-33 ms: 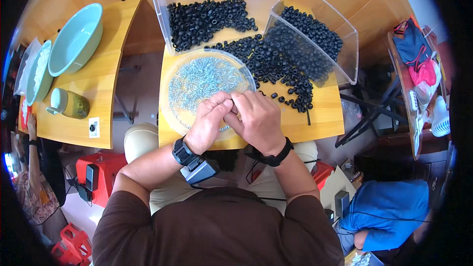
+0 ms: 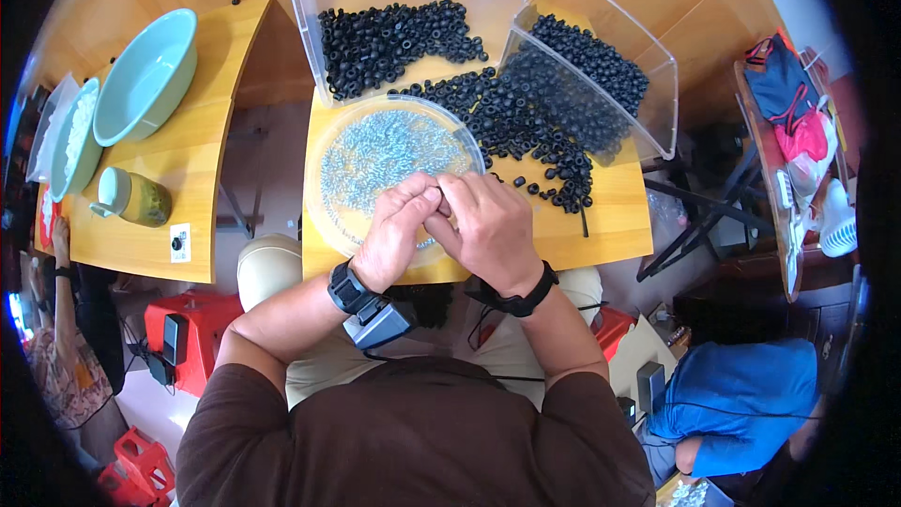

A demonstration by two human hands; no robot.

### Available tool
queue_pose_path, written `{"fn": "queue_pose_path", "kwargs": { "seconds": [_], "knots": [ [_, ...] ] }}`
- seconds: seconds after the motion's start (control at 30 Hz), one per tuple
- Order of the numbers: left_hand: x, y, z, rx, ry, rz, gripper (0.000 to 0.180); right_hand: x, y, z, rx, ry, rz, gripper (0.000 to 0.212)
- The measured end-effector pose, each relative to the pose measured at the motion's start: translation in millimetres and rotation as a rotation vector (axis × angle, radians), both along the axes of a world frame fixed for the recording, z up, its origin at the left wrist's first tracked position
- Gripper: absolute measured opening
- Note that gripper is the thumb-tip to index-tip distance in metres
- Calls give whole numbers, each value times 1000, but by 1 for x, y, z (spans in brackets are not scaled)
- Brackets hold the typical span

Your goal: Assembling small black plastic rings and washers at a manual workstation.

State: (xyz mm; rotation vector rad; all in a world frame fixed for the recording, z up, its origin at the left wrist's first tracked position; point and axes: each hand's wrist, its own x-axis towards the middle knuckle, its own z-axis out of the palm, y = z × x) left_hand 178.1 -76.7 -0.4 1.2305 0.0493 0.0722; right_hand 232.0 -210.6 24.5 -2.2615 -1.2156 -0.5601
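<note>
My left hand (image 2: 396, 233) and my right hand (image 2: 497, 225) meet fingertip to fingertip over the near right side of a round clear tub (image 2: 322, 221). Both are closed in a pinch; a tiny dark bit shows between the fingertips, too small and covered to name. Inside the tub lie a great many small silvery metal pieces (image 2: 389, 145). Right behind and beside it, small black ring-shaped parts (image 2: 511, 113) are heaped on the yellow table (image 2: 610, 225), some loose near my right hand.
Two clear plastic bins (image 2: 671, 113) lie tipped at the back with more black parts. On the left table (image 2: 202, 169) stand a green basin (image 2: 141, 84) and a lidded jar (image 2: 145, 202). One person in blue (image 2: 741, 404) is at the right; another person's arm (image 2: 64, 305) shows at left.
</note>
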Motion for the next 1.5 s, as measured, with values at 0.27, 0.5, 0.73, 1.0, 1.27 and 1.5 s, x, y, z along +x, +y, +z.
{"fn": "queue_pose_path", "kwargs": {
  "seconds": [0.27, 0.5, 0.73, 1.0, 1.27, 1.5],
  "knots": [
    [-30, -16, 26, 83, -108, 14, 18, -29, -22, 39, -91, -126, 5, 23],
    [-67, -25, 44, 246, -182, 3, 21, -63, -33, 63, -156, -253, 51, 25],
    [-96, -29, 51, 107, -98, -73, 32, -79, -48, 74, -69, -216, 125, 26],
    [-119, -44, 29, 171, -34, -97, 32, -98, -60, 53, -195, -129, 189, 26],
    [-130, -57, 7, 333, -83, -6, 32, -105, -66, 31, -206, -90, 234, 23],
    [-127, -49, 19, 291, -91, -93, 37, -104, -63, 45, -109, -145, 179, 27]
  ]
}}
